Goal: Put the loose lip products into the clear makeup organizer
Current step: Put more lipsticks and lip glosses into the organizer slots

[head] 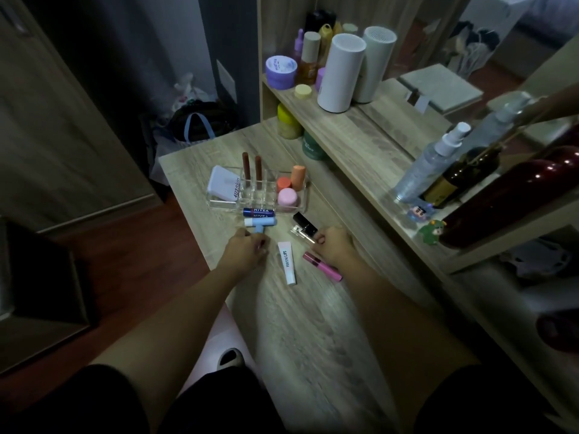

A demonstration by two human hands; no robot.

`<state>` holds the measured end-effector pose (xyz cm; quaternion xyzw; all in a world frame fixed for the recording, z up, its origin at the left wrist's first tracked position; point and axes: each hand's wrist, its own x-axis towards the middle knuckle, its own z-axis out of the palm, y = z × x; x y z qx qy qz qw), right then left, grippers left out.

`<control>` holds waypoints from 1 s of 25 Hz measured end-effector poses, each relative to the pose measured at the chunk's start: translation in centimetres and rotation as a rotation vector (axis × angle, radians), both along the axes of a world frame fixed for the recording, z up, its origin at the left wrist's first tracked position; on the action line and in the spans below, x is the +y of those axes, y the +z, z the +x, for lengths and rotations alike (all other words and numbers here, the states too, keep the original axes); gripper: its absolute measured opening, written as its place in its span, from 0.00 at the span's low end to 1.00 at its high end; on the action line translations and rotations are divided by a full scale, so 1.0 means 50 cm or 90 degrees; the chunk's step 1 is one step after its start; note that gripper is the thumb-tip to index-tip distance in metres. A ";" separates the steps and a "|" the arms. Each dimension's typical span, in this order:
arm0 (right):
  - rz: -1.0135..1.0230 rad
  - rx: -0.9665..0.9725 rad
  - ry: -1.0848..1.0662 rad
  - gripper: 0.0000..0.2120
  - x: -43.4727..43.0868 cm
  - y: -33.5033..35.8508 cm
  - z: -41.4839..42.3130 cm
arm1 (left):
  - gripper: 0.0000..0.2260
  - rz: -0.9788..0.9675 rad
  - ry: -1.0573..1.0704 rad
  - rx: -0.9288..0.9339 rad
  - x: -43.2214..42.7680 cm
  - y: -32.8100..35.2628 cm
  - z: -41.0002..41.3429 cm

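Wooden desk [313,324], dim room. Left hand [247,249] curled over light-blue stick [259,230]; right hand [333,245] pinching clear gloss tube [302,234]. Lift each upright, drop into free slots of clear organizer [219,205].

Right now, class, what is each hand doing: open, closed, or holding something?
Left hand: closed on a light blue lip balm stick.
Right hand: fingers curled on the wooden table over a pink lip gloss tube; grip cannot be told.

Dim, bluish, soft-focused view, edges dark and warped.
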<state>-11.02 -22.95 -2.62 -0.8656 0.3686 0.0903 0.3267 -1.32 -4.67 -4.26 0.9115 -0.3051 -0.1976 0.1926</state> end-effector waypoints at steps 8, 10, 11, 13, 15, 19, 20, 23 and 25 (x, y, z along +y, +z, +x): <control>0.048 -0.097 -0.011 0.08 -0.014 0.036 -0.034 | 0.23 -0.278 0.100 0.168 0.025 0.052 0.023; 0.121 -0.170 -0.017 0.12 -0.004 0.063 -0.019 | 0.29 -0.332 0.128 0.234 0.021 0.079 0.047; 0.174 -0.202 -0.027 0.15 0.003 0.078 -0.006 | 0.29 -0.348 0.142 0.269 0.018 0.095 0.063; 0.257 -0.258 -0.039 0.20 0.020 0.104 0.026 | 0.20 -0.389 0.164 0.329 0.014 0.124 0.096; 0.290 -0.302 -0.043 0.19 0.035 0.119 0.061 | 0.09 -0.428 0.177 0.382 0.015 0.146 0.126; 0.353 -0.338 -0.116 0.12 0.061 0.127 0.122 | 0.03 -0.452 0.206 0.455 0.024 0.164 0.184; 0.363 -0.363 -0.135 0.09 0.065 0.126 0.135 | 0.02 -0.449 0.210 0.450 0.027 0.165 0.199; 0.303 -0.423 -0.171 0.05 0.070 0.121 0.166 | 0.04 -0.418 0.203 0.356 0.032 0.161 0.234; 0.254 -0.428 -0.194 0.07 0.067 0.112 0.181 | 0.08 -0.405 0.218 0.296 0.029 0.153 0.250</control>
